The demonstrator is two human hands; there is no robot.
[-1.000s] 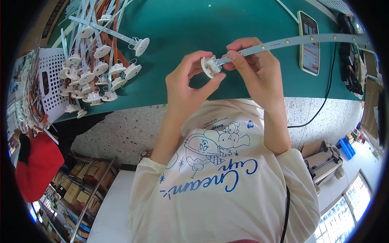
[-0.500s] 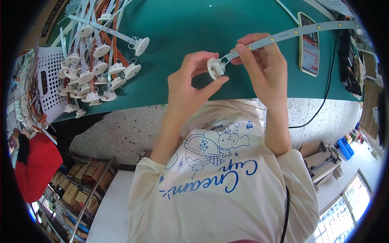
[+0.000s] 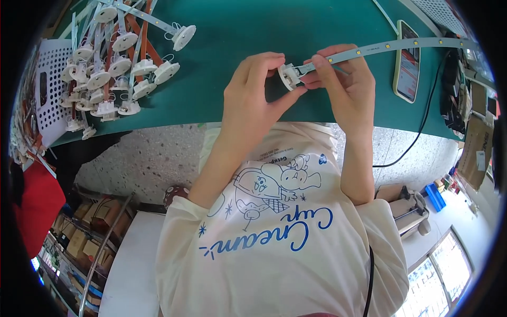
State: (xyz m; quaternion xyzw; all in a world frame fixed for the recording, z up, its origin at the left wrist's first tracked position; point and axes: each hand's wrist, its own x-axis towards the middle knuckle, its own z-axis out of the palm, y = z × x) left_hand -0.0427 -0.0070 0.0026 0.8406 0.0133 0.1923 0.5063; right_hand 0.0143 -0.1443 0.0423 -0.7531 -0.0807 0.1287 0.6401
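Observation:
My left hand (image 3: 253, 90) is closed on a white round end cap (image 3: 289, 77), its disc pinched between thumb and fingers. Thin wires run from the cap to the end of a long, pale LED strip (image 3: 388, 46) dotted with small yellow chips. Close to that wired end, my right hand (image 3: 346, 87) grips the strip between thumb and fingers. From there the strip arches away to the right, passing above a phone. Both hands are over the green table, just beyond its near edge.
Several similar strips with white end caps (image 3: 120, 66) lie heaped at the left, by a perforated white basket (image 3: 53, 90). The phone (image 3: 406, 66) lies on the green table (image 3: 227, 26) at the right. A black cable (image 3: 422, 121) hangs over the edge nearby.
The end cap has tilted and sits a little higher and farther right in the picture. My fingers have drawn closer together around the wired joint. The whole view has shifted slightly.

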